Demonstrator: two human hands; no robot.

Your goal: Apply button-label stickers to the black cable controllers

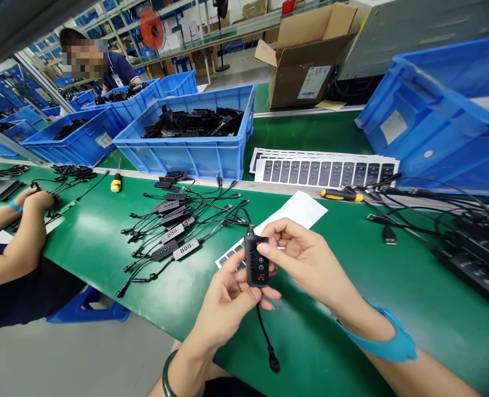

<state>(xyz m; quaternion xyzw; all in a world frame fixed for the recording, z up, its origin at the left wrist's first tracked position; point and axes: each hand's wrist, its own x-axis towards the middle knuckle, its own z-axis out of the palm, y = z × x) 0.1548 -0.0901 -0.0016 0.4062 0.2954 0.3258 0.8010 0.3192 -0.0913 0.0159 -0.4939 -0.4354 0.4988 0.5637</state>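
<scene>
A small black cable controller [257, 266] with round button marks and a red print on its face is held up over the green bench. My left hand [230, 300] grips it by its lower end and side, thumb and fingers closed round it. At the upper end, my right hand [300, 256] has its thumb pressed on the face and its fingers curled at the edge. A short lead with a black plug [273, 359] hangs below. Behind my hands lies a partly peeled label sheet [296, 212]. Several similar controllers [186, 248] with cables lie to the left.
A blue bin [182, 157] of black parts stands behind. Label sheets [327, 172], a yellow-black screwdriver [341, 194], a cable pile [471, 242] and another blue bin [442, 127] are on the right. A co-worker's hands [37, 198] work at the left beside a screwdriver [116, 182].
</scene>
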